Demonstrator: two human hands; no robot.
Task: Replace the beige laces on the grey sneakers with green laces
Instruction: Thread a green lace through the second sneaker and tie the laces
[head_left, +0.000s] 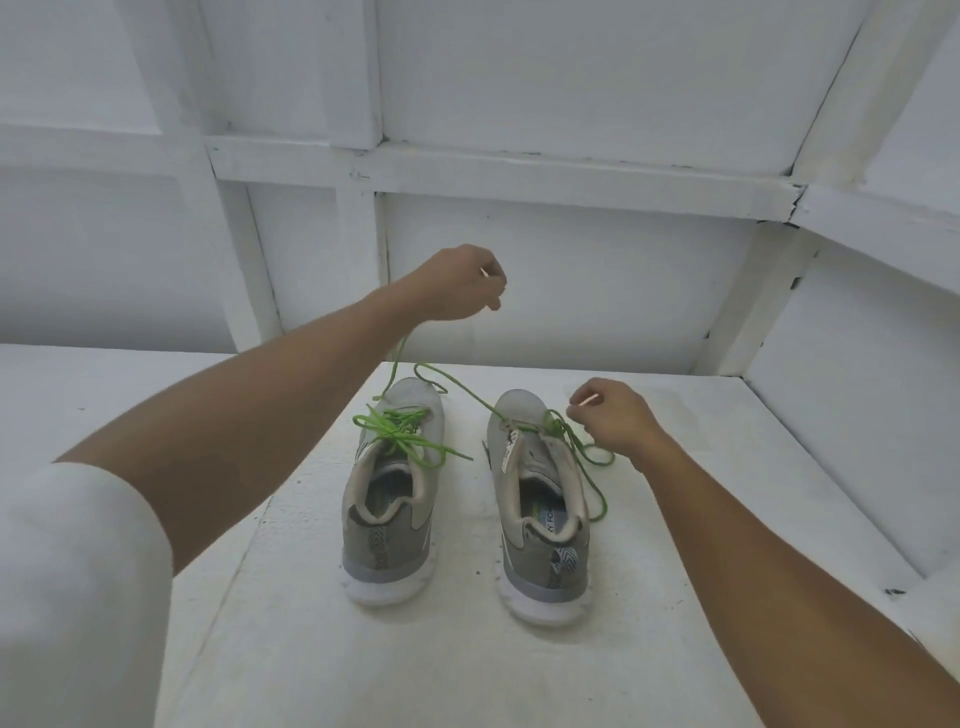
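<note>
Green lace (468, 393) threaded through right sneaker (540, 499) — one end pinched in left hand (457, 283), raised beyond that sneaker's toe; other end pinched in right hand (613, 415), just beside its tongue.

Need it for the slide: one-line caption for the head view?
Lacing: left hand raised, right hand beside the right sneaker, each pinching a green lace end; left sneaker already carries green lace.

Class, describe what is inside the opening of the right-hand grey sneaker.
Inside the right-hand grey sneaker, a dark insole shows, with a pale blue printed label on it. The toe end cannot be seen: the tongue and the green lace cover it.
</note>
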